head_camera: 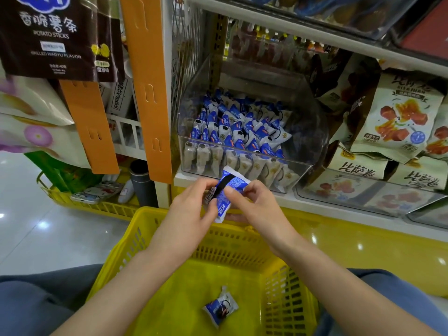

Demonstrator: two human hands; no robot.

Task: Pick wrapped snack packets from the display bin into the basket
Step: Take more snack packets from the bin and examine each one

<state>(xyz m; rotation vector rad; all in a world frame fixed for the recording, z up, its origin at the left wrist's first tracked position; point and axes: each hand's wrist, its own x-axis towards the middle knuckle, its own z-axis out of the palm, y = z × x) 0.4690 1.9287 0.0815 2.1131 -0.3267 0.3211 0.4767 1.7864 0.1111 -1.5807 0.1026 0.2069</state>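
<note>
**A:** What are the hands doing?

**B:** Both hold one blue-and-white snack packet [225,190]. The left hand [191,204] pinches its 9 o'clock edge and the right hand [252,202] its 3 o'clock edge, with the fingers curled.

**A:** And around them?

**B:** At 6 o'clock is a yellow basket [145,214], with a second packet [220,309] lying on its floor. At 12 o'clock, on the shelf [303,202], a clear display bin [303,132] holds many more packets [237,127].

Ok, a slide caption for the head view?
Left hand and right hand hold a blue packet over the yellow basket.
</note>
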